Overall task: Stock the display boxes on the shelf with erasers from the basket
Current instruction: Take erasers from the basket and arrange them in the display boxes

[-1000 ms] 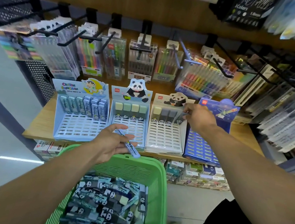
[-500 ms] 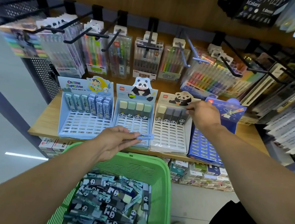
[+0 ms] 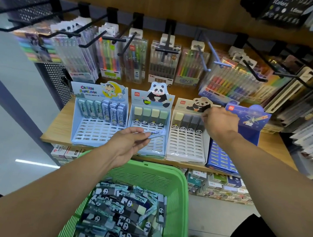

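A: What is the left hand (image 3: pixel 129 144) doing?

B: It is hovering over the far rim of the green slatted plastic basket (image 3: pixel 179 199), fingers curled, pinching a slim pale-blue wrapped eraser (image 3: pixel 156 134) between thumb and fingertips. The eraser is lying nearly level, pointing right, in front of the light-blue cardboard display box with the sitting panda header (image 3: pixel 148 129).

A: And the right hand (image 3: pixel 219 123)?

B: It is reaching to the back right corner of the white cardboard display box with the crawling panda header (image 3: pixel 187 141). Its fingers are bent down onto the row of dark grey panda-sleeved erasers (image 3: pixel 190 122) standing there, at the rightmost one. I cannot tell whether they are gripping it or only touching it.

A: Where are the rest of the erasers sitting?

B: A heap of panda-printed grey and pale erasers (image 3: pixel 121 217) is filling the basket, close below the camera. On the wooden shelf (image 3: pixel 59 125), four boxes are standing side by side: a light-blue cartoon-character box (image 3: pixel 96 123) with blue-wrapped erasers along its back, the sitting-panda box with four pale yellow and green erasers, the white box with one cream and three grey ones, and a dark-blue box with a satellite picture (image 3: pixel 243 132) at the far right, partly hidden by the right forearm.

A: Anything behind them?

B: Clear packs of coloured pens (image 3: pixel 163 64) are hanging from black metal hooks (image 3: pixel 125 40) above the shelf.
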